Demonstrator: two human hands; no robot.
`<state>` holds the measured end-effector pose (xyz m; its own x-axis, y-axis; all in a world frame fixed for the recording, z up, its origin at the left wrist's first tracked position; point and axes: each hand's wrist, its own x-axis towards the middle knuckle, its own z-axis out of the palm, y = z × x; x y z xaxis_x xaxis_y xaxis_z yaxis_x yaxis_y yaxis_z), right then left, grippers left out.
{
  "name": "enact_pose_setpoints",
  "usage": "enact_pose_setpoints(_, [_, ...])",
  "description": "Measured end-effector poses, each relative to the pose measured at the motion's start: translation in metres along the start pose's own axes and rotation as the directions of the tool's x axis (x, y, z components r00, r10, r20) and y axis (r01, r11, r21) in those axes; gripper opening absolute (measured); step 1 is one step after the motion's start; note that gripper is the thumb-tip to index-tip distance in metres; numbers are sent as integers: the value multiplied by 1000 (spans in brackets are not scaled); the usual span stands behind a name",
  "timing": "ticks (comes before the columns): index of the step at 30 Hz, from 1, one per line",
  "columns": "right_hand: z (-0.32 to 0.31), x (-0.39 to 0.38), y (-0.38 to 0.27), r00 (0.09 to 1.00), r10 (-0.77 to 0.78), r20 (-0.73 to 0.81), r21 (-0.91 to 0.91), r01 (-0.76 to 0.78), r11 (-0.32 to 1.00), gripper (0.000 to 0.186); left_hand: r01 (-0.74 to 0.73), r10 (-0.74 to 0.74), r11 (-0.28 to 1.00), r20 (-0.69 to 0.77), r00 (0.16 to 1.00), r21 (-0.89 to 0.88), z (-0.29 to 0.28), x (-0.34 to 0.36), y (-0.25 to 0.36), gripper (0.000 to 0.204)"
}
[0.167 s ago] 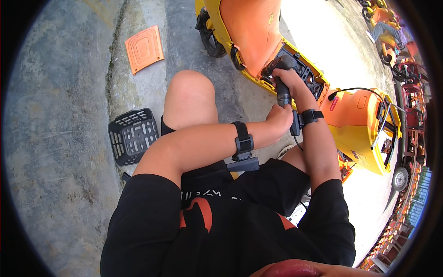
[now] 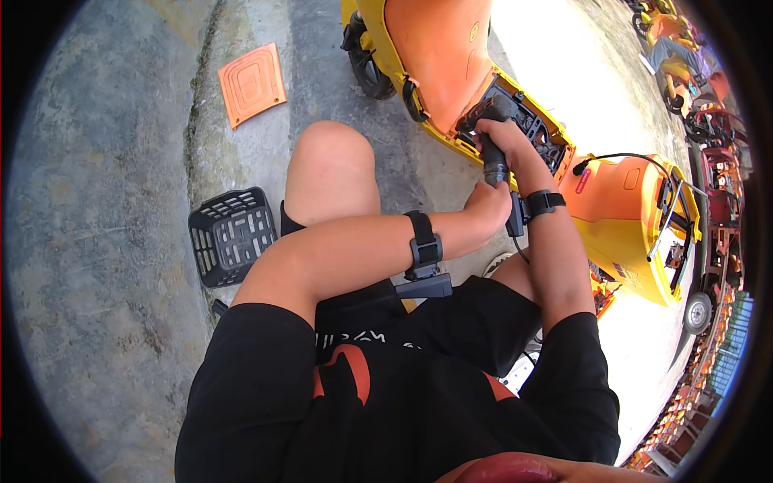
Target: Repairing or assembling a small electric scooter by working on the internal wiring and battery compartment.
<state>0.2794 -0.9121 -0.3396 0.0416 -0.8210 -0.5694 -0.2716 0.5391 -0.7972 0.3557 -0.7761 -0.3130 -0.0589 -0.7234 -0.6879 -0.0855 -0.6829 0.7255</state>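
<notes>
Both my hands hold a black cordless drill (image 2: 489, 111) over the yellow and orange electric scooter (image 2: 439, 60). My right hand (image 2: 507, 138) is wrapped around the grip just below the drill's head. Below it, my left hand (image 2: 488, 207) closes on the lower end of the handle. The drill's head lies over the edge of an open compartment (image 2: 541, 129) in the scooter's floor, where dark parts and wiring show. The drill's tip, and what it touches, cannot be made out.
On the concrete to the left lie an orange square cover panel (image 2: 252, 84) and a black plastic basket (image 2: 232, 237). The scooter's front body (image 2: 624, 193), with a loose black cable, extends to the right. Rows of other scooters (image 2: 668, 48) and a person stand at the far right.
</notes>
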Motion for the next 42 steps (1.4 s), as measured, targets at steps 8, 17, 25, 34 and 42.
enact_pose_setpoints(8, [2, -1, -1, 1000, 4, -6, 6, -4, 1000, 13, 1, -1, 1000, 19, 1000, -5, 0, 3, -2, 53])
enact_pose_setpoints(17, [1, 0, -1, 1000, 11, -3, -12, -11, 1000, 13, -4, 4, 1000, 2, 1000, -1, 1, 3, -3, 53])
enact_pose_setpoints(25, [0, -2, -2, 1000, 13, 23, -39, -12, 999, 17, -1, 2, 1000, 10, 1000, -22, 1, 3, -3, 50])
enact_pose_setpoints(34, [0, -1, 0, 1000, 8, 10, -1, -8, 1000, 12, -18, 18, 1000, 9, 1000, -23, 2, 7, -6, 48])
enact_pose_setpoints(42, [1, -2, -1, 1000, 6, 11, -3, -6, 1000, 12, -30, 30, 999, 1, 1000, -28, 4, 12, -10, 45])
